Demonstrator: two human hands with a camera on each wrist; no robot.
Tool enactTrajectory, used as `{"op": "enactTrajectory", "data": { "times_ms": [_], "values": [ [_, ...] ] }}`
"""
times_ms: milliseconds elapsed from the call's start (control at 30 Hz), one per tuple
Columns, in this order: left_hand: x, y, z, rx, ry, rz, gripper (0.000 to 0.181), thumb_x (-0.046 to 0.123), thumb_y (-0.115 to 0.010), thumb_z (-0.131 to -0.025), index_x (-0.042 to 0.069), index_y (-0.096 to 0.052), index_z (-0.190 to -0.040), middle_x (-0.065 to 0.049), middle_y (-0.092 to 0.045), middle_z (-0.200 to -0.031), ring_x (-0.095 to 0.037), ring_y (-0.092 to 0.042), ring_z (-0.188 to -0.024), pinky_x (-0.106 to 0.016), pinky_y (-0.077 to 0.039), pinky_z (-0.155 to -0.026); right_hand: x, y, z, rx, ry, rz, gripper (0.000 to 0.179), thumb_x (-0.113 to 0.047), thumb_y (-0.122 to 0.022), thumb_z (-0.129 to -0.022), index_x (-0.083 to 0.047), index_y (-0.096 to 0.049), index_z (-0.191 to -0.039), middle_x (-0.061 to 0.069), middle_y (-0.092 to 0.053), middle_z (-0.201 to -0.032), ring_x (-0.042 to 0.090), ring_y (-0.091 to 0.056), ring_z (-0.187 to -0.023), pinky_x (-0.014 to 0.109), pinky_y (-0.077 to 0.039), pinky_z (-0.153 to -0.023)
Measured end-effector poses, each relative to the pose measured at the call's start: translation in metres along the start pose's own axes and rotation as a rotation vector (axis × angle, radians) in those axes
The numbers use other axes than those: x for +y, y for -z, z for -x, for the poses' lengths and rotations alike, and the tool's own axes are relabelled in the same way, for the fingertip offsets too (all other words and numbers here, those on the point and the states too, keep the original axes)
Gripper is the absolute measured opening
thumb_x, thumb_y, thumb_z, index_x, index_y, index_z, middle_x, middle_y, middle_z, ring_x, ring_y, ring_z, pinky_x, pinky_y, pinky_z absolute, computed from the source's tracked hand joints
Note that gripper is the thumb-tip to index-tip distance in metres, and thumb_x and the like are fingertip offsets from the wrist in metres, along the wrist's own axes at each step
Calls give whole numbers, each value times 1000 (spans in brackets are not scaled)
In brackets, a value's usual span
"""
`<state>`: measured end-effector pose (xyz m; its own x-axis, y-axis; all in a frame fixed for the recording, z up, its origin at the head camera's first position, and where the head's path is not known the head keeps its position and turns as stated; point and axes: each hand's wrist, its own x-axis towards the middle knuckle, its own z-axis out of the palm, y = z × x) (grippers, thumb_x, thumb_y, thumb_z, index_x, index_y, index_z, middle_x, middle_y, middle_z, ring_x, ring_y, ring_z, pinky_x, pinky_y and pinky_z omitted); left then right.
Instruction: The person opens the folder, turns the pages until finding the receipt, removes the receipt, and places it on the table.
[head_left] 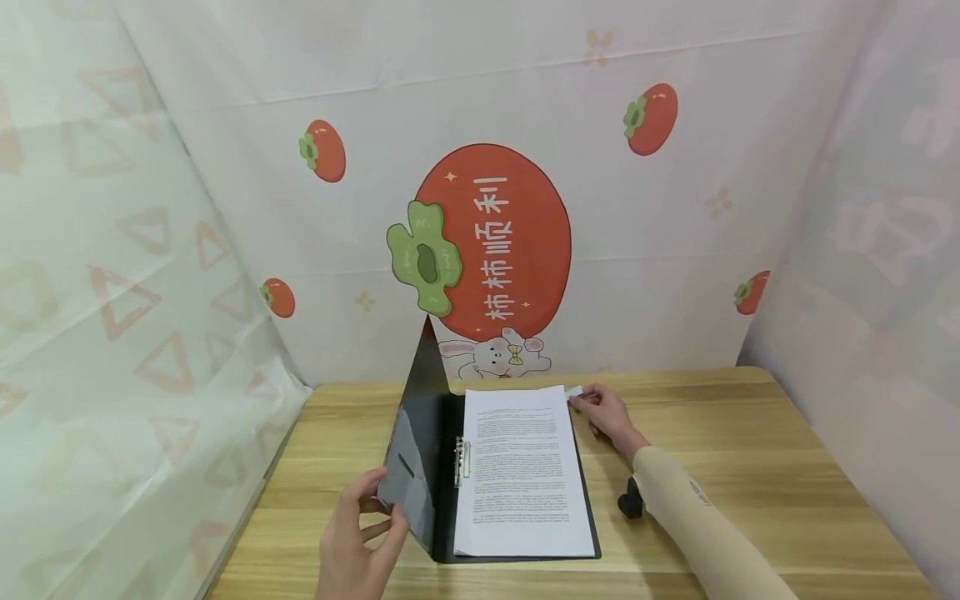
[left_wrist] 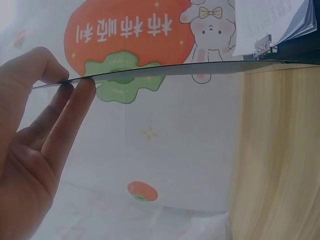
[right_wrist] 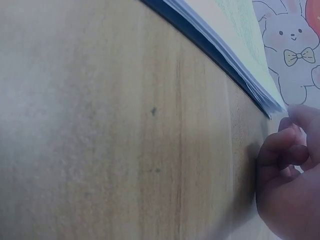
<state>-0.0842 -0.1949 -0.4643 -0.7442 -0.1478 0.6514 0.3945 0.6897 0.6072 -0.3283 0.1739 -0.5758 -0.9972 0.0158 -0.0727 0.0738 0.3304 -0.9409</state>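
1. Folder [head_left: 445, 521], spread on the table [head_left: 735, 467]. Its cover [head_left: 432, 392] stands raised on the left; the papers [head_left: 525, 475] lie on the right panel, beside the metal clip [head_left: 462, 458].
2. Left hand [head_left: 356, 537], in a narrow pinch on the cover's outer edge, towards its near corner. Were this grip to slip, the cover could fall across the papers.
3. Right hand [head_left: 609, 417], pinching a pale tab [head_left: 574, 391] at the papers' far right corner. Whether it is a sheet's corner or a separate slip cannot be told. A hard pull might crease a sheet or drag the stack askew.
4. Sheet edges, layered and slightly fanned in the right wrist view; several could be caught together.
5. Margins. The folder's far end lies near the table's back edge, before the printed cloth [head_left: 675, 233], so little room remains beyond. Bare wood gives wider room rightward.
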Motion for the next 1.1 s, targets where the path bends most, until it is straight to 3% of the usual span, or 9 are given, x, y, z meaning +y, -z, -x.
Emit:
{"op": "enactTrajectory", "data": {
  "times_ms": [500, 667, 867, 1100],
  "values": [
    [-9, 5, 2, 39, -21, -29, 74, -21, -77, -73, 7, -59, -139, 0, -65, -95, -5, -64, -75, -15, -57, -58, 1, -1, 0, -12, 5, 13, 29, -24, -68, -105, 1, -61, -117, 9, -67, -93, 11, -45, -50, 23, -39, -45],
    [-10, 8, 2, 47, -4, -31, 75, -22, -77, -73, 7, -59, -140, 0, -65, -94, -4, -65, -75, -15, -57, -58, 1, -2, 0, -32, 4, 12, 29, -25, -69, -104, 0, -66, -117, 8, -68, -89, 12, -45, -49, 24, -39, -45],
    [-11, 10, 2, 59, 1, -34, 74, -21, -75, -74, 6, -58, -140, -8, -65, -92, -3, -65, -75, -15, -56, -56, 2, -3, 2, -75, 29, 8, 27, -22, -70, -104, 1, -71, -118, 7, -69, -88, 14, -46, -48, 25, -40, -45],
    [-14, 11, 4, 69, 30, -69, 74, -21, -78, -76, 6, -57, -141, -3, -64, -93, -1, -65, -76, -14, -56, -56, 3, -4, 7, -72, 75, 12, 28, -21, -70, -104, 1, -71, -121, 11, -70, -89, 14, -48, -47, 27, -45, -45]
  ]
}}
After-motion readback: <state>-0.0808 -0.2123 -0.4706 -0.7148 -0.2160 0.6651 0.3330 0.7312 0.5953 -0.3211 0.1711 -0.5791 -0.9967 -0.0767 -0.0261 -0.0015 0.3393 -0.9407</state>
